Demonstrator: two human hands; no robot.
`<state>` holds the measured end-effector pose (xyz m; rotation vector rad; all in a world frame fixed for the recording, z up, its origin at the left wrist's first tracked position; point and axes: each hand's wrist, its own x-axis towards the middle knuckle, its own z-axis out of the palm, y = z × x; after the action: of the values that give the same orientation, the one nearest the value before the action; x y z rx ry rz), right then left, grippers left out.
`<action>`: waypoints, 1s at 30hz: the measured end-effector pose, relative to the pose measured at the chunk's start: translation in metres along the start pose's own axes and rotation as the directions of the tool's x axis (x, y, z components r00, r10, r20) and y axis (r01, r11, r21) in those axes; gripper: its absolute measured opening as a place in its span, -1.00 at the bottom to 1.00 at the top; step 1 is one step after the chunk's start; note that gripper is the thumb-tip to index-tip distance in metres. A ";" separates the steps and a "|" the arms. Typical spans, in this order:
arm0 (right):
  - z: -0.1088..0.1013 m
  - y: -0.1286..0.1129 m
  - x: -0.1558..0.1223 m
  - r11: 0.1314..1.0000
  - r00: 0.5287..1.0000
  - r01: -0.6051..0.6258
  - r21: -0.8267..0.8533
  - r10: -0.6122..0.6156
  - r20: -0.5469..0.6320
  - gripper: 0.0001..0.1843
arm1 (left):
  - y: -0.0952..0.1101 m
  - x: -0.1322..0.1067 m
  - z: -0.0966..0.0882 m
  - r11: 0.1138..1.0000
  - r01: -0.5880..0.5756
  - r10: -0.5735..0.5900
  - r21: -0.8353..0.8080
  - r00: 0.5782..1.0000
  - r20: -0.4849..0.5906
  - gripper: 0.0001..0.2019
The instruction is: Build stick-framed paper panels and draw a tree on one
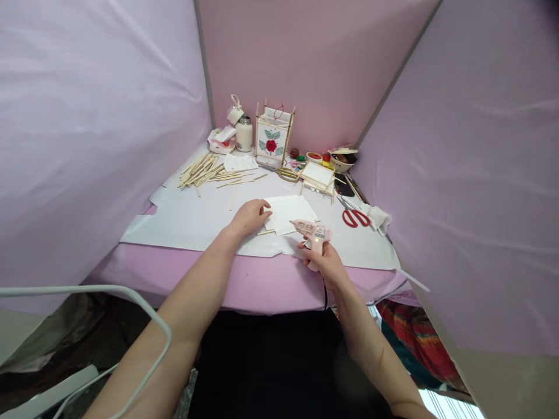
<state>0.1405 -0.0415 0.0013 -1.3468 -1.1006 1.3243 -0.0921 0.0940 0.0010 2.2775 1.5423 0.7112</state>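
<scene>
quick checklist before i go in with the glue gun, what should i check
1. Glue gun held firmly in right hand: ok.
2. Left hand apart from the nozzle: ok.
3. White paper sheet flat under the left hand's fingers: ok.
4. Wooden stick beside the sheet's edge: ok, within reach.
5. Cord clear of both hands: ok.
6. Glue at the nozzle: cannot tell.

back: bottle [243, 135] left of stick panel [271, 139], bowl [342, 163] to its right | left: stick pile [198, 171] behind left hand [250, 217] | centre: left hand beside paper sheet [288, 212], small frame [317, 176] behind sheet | right: glue gun [312, 234] in right hand [326, 266], scissors [355, 217] right of it, touching cloth [379, 220]
</scene>
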 end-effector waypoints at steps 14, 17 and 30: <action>0.018 -0.002 0.014 0.797 0.998 0.055 -0.601 -0.056 0.017 -0.50 | 0.006 -0.003 0.011 0.996 -0.057 0.059 0.072 0.998 -0.021 -0.63; 0.019 -0.002 0.016 0.748 0.995 0.087 -0.658 -0.095 0.023 -0.55 | 0.003 -0.003 0.013 0.993 -0.070 0.069 0.097 0.998 0.013 -0.60; 0.021 0.003 0.018 0.746 0.989 0.143 -0.651 -0.138 0.060 -0.60 | -0.002 -0.002 0.017 0.990 -0.051 0.041 0.133 0.996 0.079 -0.59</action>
<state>0.1204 -0.0241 -0.0047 -1.7066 -1.7397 0.8442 -0.0850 0.0929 -0.0143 2.4157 1.5510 0.5401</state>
